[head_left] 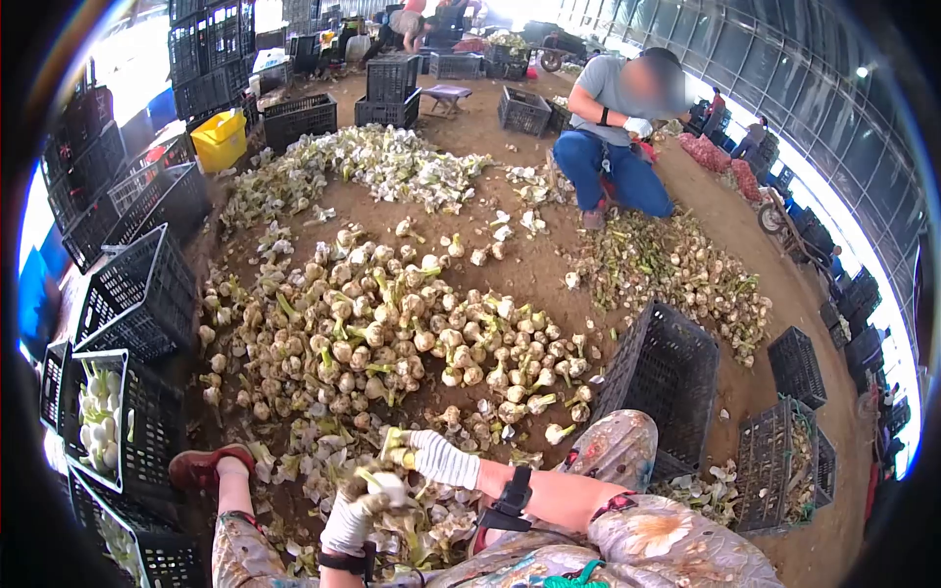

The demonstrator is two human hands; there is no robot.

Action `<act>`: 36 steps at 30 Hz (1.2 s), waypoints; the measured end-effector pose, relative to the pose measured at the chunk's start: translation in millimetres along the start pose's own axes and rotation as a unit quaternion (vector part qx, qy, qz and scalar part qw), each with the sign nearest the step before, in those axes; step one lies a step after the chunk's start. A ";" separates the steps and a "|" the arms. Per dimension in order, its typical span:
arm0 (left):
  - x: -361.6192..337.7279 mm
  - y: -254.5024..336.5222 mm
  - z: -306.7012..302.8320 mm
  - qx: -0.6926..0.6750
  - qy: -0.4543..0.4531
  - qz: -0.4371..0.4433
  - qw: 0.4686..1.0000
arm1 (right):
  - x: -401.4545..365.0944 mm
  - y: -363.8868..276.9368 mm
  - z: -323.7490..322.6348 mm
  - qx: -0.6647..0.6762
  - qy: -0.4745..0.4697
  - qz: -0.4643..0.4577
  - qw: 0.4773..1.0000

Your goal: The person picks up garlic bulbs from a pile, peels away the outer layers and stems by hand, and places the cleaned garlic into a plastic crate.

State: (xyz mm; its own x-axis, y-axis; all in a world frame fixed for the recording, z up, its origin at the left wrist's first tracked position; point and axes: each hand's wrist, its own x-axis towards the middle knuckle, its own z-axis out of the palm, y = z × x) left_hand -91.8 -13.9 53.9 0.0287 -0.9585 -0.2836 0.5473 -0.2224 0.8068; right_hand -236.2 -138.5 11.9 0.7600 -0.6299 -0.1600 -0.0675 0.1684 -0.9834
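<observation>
- At eight o'clock, whitish garlic is held in a black plastic crate.
- At seven, a garlic bulb is gripped by the gloved left hand.
- Near centre, untrimmed garlic bulbs are heaped.
- At six, what is pinched by the right hand cannot be told.

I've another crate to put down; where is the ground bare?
Bare dirt shows between the garlic pile and the crouching co-worker. Another patch lies between the large near crate and the smaller-looking crate on its right. It is crowded around the left hand and right hand, with peelings below and the pile just beyond.
</observation>
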 end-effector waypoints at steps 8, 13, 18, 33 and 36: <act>14.1 -29.3 -31.8 -0.120 0.127 0.098 0.980 | -9.5 -30.8 15.9 0.089 -0.056 -0.017 0.994; 15.9 -33.9 -31.5 -0.124 0.211 0.128 0.961 | -3.6 -15.9 11.1 0.172 -0.048 0.024 0.984; 15.7 -24.7 -39.8 -0.020 0.185 0.182 0.965 | 16.8 49.0 -30.5 -0.429 -0.104 0.078 0.894; 23.2 -50.2 -29.4 0.067 0.200 0.148 0.966 | 13.0 15.3 11.1 0.029 -0.028 0.061 0.997; 21.6 -50.6 -25.9 0.026 0.214 0.130 0.968 | 11.4 4.9 16.5 -0.241 -0.033 0.016 0.970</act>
State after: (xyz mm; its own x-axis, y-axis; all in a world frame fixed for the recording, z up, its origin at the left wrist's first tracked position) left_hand -97.2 -18.6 -6.5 0.5093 -0.8246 -0.2465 0.4327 -0.0022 0.9015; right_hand -217.2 -132.4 6.7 0.7911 -0.5780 -0.2004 -0.3738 -0.1973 -0.9063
